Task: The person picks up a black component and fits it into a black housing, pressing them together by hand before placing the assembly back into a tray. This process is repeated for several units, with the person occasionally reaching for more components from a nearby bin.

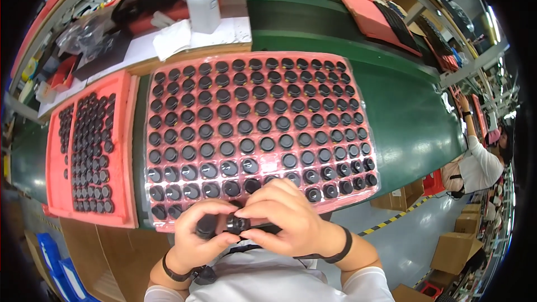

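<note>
Close to my body, in front of the tray's near edge, my two hands meet. My left hand [197, 240] is closed around a black cylindrical part [206, 227]. Thumb and fingers of my right hand [288, 215] pinch a second, short ribbed black part [237, 224], which my left fingertips also touch. Fingers cover some of both parts. Just beyond lies a clear plastic tray [269, 162] over pink, its rows filled with black round parts [241, 94]. One pocket near the middle of the near rows holds no part. My right hand overlaps the tray's near edge.
Left of the tray, a pink foam tray [132, 151] holds many smaller black cylinders [89, 159]. Both lie on a green conveyor [408, 117]. Behind stand a white bottle [203, 11] and a white cloth [172, 39]. Another person [475, 162] sits at right, near cardboard boxes [456, 251].
</note>
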`<action>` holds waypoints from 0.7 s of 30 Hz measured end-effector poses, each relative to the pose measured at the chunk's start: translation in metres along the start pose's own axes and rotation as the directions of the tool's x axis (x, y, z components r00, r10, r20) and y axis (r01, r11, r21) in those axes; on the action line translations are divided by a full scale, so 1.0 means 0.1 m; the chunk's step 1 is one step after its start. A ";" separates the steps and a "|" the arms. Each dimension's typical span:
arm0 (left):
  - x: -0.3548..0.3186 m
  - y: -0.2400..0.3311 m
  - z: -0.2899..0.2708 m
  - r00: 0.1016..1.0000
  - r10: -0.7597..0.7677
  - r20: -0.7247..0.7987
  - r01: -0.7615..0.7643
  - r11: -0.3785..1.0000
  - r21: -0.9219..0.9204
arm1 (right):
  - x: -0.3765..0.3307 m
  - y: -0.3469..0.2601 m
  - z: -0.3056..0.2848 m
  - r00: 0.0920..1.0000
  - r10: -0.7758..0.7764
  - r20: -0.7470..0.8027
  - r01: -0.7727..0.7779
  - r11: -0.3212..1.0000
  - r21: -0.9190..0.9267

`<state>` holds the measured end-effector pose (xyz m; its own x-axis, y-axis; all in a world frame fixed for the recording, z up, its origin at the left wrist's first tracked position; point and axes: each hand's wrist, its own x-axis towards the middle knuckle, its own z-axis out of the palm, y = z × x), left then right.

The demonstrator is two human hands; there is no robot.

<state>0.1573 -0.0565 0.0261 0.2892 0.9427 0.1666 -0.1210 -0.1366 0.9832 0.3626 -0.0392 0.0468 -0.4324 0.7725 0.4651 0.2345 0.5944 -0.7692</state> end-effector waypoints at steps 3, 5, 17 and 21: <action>-0.01 -0.02 -0.04 0.999 0.021 0.031 -0.022 0.999 0.035 | 0.07 -0.03 -0.10 0.998 0.020 0.066 -0.017 0.999 -0.039; -0.04 -0.06 -0.09 0.999 -0.034 0.034 0.036 0.996 -0.080 | 0.14 -0.03 -0.21 0.988 0.071 0.136 -0.055 0.992 -0.116; -0.06 -0.02 -0.19 0.989 -0.011 0.149 0.029 0.992 -0.122 | 0.36 0.44 -0.43 0.897 0.394 0.201 -0.219 0.789 -0.574; -0.03 -0.06 -0.28 0.976 0.089 0.199 -0.085 0.996 -0.027 | 0.37 0.49 -0.35 0.888 0.396 0.233 -0.147 0.725 -0.672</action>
<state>0.1306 -0.0500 0.0178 0.4608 0.8471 0.2646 -0.1705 -0.2081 0.9631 0.3888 0.0260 0.0415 -0.4942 0.8693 0.0066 0.8190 0.4682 -0.3316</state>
